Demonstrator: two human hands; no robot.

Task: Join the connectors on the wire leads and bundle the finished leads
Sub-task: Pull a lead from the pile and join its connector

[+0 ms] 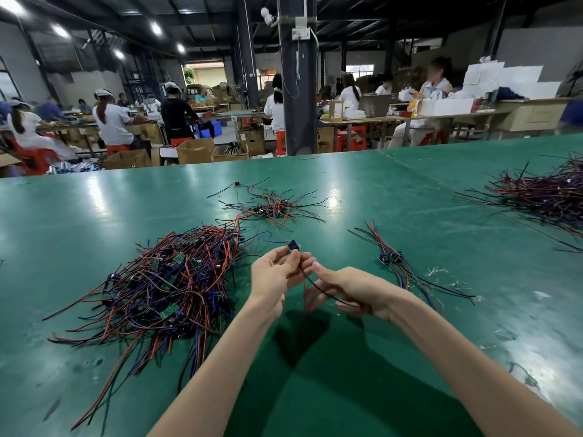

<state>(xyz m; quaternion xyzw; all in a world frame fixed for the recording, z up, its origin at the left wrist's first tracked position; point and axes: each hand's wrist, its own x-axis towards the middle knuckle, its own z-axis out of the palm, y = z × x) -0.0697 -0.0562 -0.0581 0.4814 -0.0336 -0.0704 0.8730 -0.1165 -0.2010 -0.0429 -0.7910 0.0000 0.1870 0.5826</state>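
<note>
Joining: connector (293,245) is pinched by fingertips of the left hand (273,275).
Lead: wire (319,287) is run toward four o'clock, held by the right hand (351,291), fingers curled.

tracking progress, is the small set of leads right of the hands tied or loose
Loose, as far as shows: the small set of leads lies aligned on the green table, ends fanned, no tie visible.

L hand (273,274), R hand (353,290) bare; forearms bare to frame edge.
</note>
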